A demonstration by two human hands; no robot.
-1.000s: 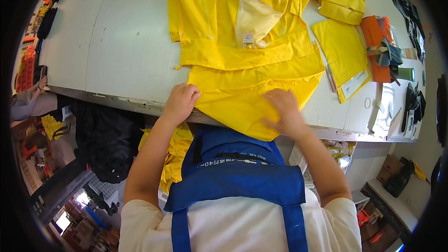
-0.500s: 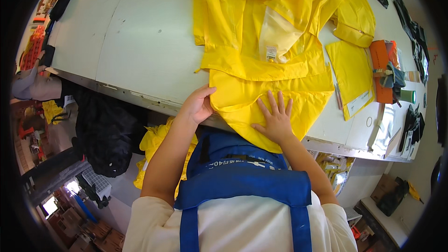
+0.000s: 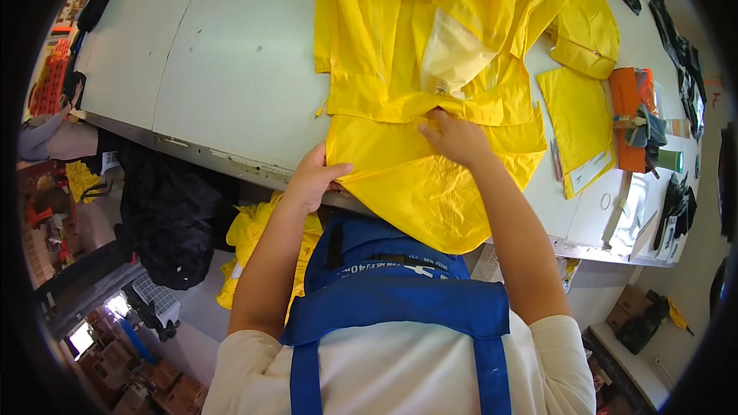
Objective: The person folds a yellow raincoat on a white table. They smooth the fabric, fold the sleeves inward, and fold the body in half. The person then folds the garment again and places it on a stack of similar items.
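Observation:
A yellow raincoat-like garment is spread over the table, its lower panel hanging past the front edge toward my blue apron. At the panel's left edge, my left hand is closed on the fabric, thumb on top and fingers underneath. My right hand is at the folded band across the garment, fingertips curled under its raised edge; part of them is hidden by the cloth. Just beyond that hand, a pale translucent patch shows on the garment, with a small label near its lower end.
On the right lie a flat folded yellow piece with a white card, an orange box and a green cylinder. Black cloth and yellow fabric hang below the table edge. Another person's arm shows far left.
My right hand has moved from lying flat on the lower panel up to the band, lifting its edge. My left hand has shifted slightly left and pinches the panel's edge.

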